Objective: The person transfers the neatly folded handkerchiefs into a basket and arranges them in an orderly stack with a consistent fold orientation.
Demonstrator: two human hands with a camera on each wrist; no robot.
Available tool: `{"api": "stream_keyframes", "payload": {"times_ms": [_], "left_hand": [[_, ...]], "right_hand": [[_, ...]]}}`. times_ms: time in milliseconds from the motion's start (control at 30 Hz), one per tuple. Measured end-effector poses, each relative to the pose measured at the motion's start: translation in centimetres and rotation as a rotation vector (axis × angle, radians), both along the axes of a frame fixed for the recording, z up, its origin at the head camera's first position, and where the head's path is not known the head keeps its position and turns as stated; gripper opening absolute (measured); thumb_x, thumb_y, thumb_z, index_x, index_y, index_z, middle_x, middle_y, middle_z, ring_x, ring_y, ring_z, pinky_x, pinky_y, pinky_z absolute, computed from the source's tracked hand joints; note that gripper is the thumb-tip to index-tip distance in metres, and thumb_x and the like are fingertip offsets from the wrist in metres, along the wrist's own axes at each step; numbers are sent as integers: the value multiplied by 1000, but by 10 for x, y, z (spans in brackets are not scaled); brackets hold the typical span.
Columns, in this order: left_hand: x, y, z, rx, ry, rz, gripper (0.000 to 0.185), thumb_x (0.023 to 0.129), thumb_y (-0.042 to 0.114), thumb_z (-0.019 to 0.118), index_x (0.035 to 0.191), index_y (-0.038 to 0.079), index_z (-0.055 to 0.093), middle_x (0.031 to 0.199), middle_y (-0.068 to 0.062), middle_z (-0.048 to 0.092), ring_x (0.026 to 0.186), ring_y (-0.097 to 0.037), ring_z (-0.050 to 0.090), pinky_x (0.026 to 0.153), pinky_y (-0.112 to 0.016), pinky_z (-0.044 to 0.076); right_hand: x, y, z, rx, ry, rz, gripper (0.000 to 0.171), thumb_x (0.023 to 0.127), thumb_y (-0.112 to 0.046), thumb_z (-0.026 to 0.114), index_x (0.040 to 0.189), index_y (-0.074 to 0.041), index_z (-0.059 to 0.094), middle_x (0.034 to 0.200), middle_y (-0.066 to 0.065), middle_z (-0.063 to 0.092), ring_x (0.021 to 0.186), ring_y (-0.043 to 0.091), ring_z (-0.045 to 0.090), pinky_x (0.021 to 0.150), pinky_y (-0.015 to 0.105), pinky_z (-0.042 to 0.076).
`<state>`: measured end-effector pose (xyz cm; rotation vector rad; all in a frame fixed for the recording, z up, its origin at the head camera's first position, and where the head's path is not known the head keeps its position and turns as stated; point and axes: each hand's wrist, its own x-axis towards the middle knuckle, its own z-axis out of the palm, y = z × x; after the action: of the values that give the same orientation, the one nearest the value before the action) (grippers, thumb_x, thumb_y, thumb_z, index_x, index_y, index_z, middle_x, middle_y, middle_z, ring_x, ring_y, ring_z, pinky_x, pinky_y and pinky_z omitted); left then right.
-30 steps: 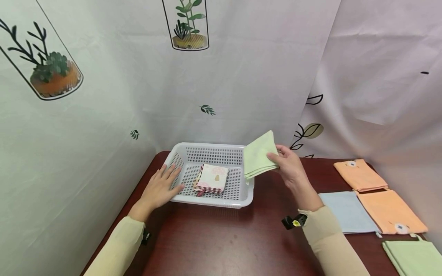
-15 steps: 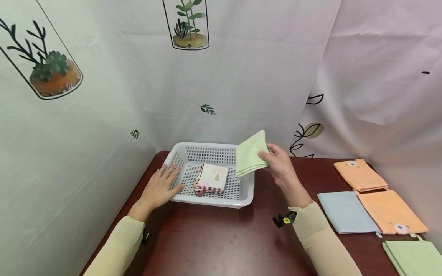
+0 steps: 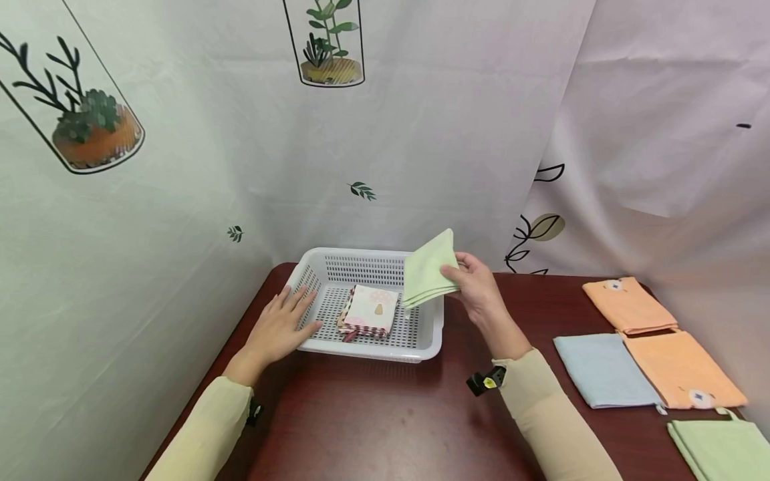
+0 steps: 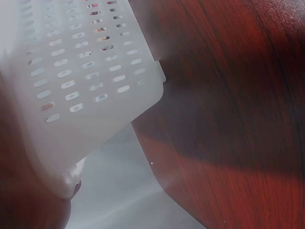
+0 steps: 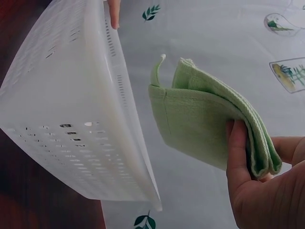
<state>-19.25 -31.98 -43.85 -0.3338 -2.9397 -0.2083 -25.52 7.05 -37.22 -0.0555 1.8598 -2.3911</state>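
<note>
Moved: your right hand [image 3: 478, 284] has carried the folded green cloth [image 3: 427, 270] leftward, over the white basket [image 3: 367, 257].
Right grip: pinching the cloth.
Left hand [image 3: 279, 327]: fingers spread flat on the basket's rim.

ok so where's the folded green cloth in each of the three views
Head: folded green cloth held at centre, above the white basket's right end, pinched by the right hand.
Left wrist: not in it; only basket wall and table.
Right wrist: centre-right, thumb over it.
Shared landmark: the white basket.
</note>
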Motion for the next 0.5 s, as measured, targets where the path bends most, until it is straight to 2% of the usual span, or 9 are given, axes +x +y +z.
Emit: {"api": "stream_keyframes", "payload": {"times_ms": [267, 500], "left_hand": [[0, 0, 0, -3, -23, 6, 77, 97, 56, 53, 159, 13, 35, 164, -16, 31, 153, -46, 15, 120, -64, 16], [0, 0, 0, -9, -27, 3, 77, 98, 57, 52, 159, 14, 34, 164, -16, 30, 153, -46, 15, 120, -64, 16]], "right_hand": [[-1, -11, -3, 8, -19, -10, 43, 97, -1, 63, 138, 4, 50, 100, 3, 70, 76, 8, 71, 68, 25, 59], [-2, -20, -7, 32, -33, -10, 44, 97, -3, 63, 140, 1, 52, 116, 14, 68, 79, 9, 72, 69, 26, 59]]}}
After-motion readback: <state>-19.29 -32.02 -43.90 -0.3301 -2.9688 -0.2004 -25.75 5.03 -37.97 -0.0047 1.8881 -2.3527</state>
